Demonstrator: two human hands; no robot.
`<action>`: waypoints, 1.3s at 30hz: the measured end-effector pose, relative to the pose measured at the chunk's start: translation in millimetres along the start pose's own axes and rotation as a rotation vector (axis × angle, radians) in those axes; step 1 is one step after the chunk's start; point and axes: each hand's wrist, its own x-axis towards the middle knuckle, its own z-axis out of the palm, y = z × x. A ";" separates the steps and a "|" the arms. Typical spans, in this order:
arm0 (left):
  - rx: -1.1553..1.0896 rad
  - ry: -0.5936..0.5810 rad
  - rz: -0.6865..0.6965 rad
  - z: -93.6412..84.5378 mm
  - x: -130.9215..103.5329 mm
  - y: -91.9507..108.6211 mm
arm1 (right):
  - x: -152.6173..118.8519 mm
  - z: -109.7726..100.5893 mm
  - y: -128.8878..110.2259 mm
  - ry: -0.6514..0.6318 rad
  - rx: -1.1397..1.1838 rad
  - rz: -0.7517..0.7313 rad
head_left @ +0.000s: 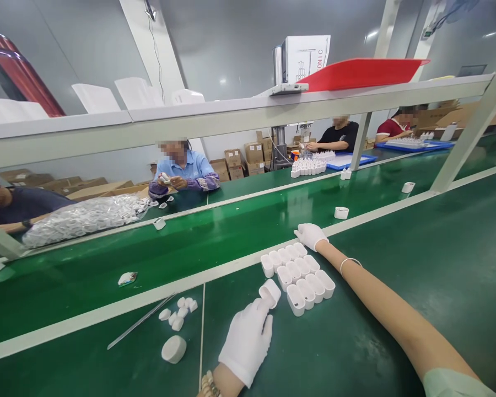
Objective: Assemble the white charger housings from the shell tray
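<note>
My left hand [248,339], in a white glove, grips a hollow white oval cup [275,291] that is tilted with its opening facing up and right. Just right of it, several similar white oval cups [300,299] stand upright in close rows on the green table. My right hand [312,237], also gloved, reaches past the far end of these rows to the pale rail beside the belt. Its fingers point left and look apart, with nothing visible in them. Another white oval cup [341,213] sits on the belt beyond it.
Small white pieces [181,310], a larger rounded white piece [174,349] and a thin strip [140,321] lie at left. Across the green conveyor belt [215,237], several people work near a plastic bag of parts [91,218]. A shelf beam [231,118] with a red tray [364,74] spans overhead.
</note>
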 end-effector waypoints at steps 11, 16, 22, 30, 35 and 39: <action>-0.023 0.066 0.058 -3.5 -6.2 -1.3 | -14.4 -19.2 -17.9 0.059 -0.020 -0.008; 0.006 0.103 0.069 -1.2 -6.7 -3.7 | -21.5 -25.9 -21.3 0.056 0.003 -0.040; -0.024 0.079 0.046 -9.3 -8.8 1.9 | -23.5 -27.0 -18.2 0.039 0.025 -0.050; -0.247 0.041 0.116 4.9 -14.8 -7.7 | -18.1 -21.1 -15.6 0.016 0.032 -0.035; -0.068 -0.037 0.149 0.4 -16.7 -4.0 | -16.1 -16.7 -13.4 0.000 0.029 -0.040; -0.025 -0.040 0.196 -3.0 -15.0 -0.6 | -15.9 -16.9 -13.3 -0.001 0.032 -0.041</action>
